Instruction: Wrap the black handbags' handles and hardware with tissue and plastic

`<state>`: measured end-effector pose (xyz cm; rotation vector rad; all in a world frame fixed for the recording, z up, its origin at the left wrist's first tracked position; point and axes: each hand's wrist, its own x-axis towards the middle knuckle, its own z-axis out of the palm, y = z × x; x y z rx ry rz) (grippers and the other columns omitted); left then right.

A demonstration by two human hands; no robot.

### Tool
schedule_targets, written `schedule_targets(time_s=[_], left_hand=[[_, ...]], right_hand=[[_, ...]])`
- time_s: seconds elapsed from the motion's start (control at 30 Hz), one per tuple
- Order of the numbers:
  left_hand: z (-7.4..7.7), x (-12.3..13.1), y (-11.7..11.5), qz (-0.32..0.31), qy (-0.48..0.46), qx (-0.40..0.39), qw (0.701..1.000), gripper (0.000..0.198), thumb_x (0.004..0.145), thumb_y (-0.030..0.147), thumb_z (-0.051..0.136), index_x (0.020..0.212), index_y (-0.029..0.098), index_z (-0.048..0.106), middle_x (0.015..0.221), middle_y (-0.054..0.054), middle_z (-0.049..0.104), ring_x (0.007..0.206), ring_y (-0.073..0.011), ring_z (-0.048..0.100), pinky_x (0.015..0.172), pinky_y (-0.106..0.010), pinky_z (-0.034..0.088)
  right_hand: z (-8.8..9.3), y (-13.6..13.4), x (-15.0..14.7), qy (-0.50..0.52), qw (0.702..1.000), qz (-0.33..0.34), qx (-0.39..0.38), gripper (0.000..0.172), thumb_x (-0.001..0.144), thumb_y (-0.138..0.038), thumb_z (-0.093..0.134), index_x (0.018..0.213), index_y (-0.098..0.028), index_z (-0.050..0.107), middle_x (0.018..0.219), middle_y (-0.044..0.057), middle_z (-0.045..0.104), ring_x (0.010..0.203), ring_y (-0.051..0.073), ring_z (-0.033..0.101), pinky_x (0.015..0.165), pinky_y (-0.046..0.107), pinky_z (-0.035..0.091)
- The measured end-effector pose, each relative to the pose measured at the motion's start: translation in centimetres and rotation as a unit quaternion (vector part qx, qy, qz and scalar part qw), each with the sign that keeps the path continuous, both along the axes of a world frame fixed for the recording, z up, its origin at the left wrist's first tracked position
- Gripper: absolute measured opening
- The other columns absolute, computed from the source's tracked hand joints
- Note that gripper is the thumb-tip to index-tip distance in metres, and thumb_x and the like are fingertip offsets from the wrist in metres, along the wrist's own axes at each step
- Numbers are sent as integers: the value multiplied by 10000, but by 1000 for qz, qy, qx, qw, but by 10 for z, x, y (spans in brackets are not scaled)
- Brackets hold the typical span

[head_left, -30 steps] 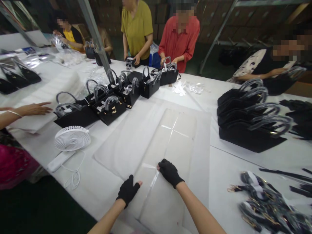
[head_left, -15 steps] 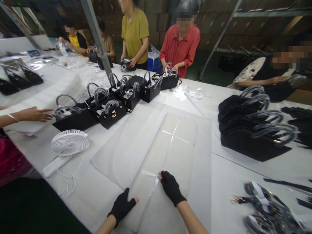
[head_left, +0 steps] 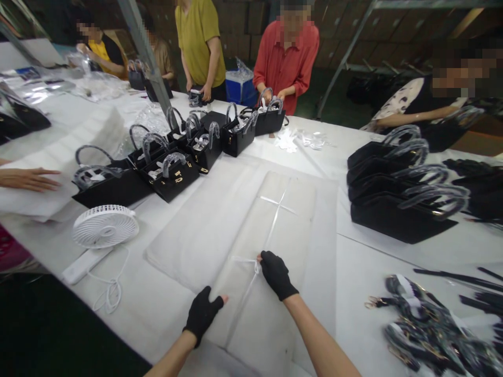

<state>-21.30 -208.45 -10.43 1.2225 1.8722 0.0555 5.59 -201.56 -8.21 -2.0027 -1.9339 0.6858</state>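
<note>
A long, flat bundle of whitish sheets lies before me, tied with a thin white string that crosses it in two places. My right hand, in a black fingerless glove, pinches the string at the nearer crossing, where a small loop shows. On the bundle's left edge rests my left hand, gloved the same way, with its thumb spread from the other fingers and nothing in it. Larger translucent sheets lie under and to the left of the bundle.
Black handbags stand beyond the sheets, and more at the right. A white fan lies left, wrapped straps lower right. Another person's hand rests on white sheets at the left edge. Several people work around the table.
My right hand has lifted the string slightly at the nearer crossing, and a loop now shows there. My left hand stays at the bundle's left edge. The whole view has shifted a little.
</note>
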Motion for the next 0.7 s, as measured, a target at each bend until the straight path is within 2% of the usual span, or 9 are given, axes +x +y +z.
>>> schedule_targets(time_s=[0.1, 0.2, 0.33, 0.47, 0.57, 0.7], left_hand=[[9, 8, 17, -8, -12, 25, 1000, 832, 783, 621, 602, 1385, 64, 462, 1447, -203, 495, 1365, -309, 448, 1105, -346, 380], [12, 17, 39, -20, -9, 45, 999, 827, 766, 634, 613, 1356, 68, 490, 1410, -210, 531, 1341, -325, 471, 1087, -362, 389], [3, 23, 74, -40, -18, 69, 997, 754, 759, 619, 628, 1290, 90, 541, 1371, -206, 566, 1305, -319, 508, 1056, -351, 410], [-7, 25, 102, -44, -41, 58, 997, 690, 771, 584, 632, 1257, 100, 554, 1384, -210, 552, 1325, -315, 486, 1085, -361, 382], [-8, 28, 102, -48, -27, 49, 997, 688, 781, 604, 612, 1255, 108, 554, 1411, -218, 523, 1338, -332, 470, 1083, -380, 380], [-11, 36, 72, -47, -27, 30, 998, 720, 798, 612, 596, 1309, 110, 514, 1378, -215, 555, 1316, -332, 493, 1052, -378, 401]], right_hand=[[11, 2, 6, -3, 1000, -11, 24, 281, 972, -233, 391, 974, -173, 665, 1005, 87, 694, 914, 216, 642, 802, 290, 416], [16, 9, 11, 2, 999, -30, 41, 275, 971, -259, 401, 929, -173, 659, 968, 80, 697, 901, 211, 646, 783, 282, 413], [9, 32, 12, 17, 995, -83, 54, 287, 957, -295, 410, 906, -167, 661, 944, 91, 703, 882, 216, 649, 781, 290, 420], [-5, 56, 11, 62, 987, -137, 55, 310, 911, -313, 420, 871, -161, 687, 922, 94, 724, 884, 217, 652, 768, 283, 443], [-8, 57, 15, 104, 978, -171, 55, 392, 911, -385, 388, 794, -159, 686, 839, 77, 727, 805, 201, 653, 697, 261, 452], [-7, 39, 26, 138, 969, -198, 49, 398, 865, -476, 465, 779, -155, 683, 747, 45, 710, 703, 185, 624, 633, 246, 441]])
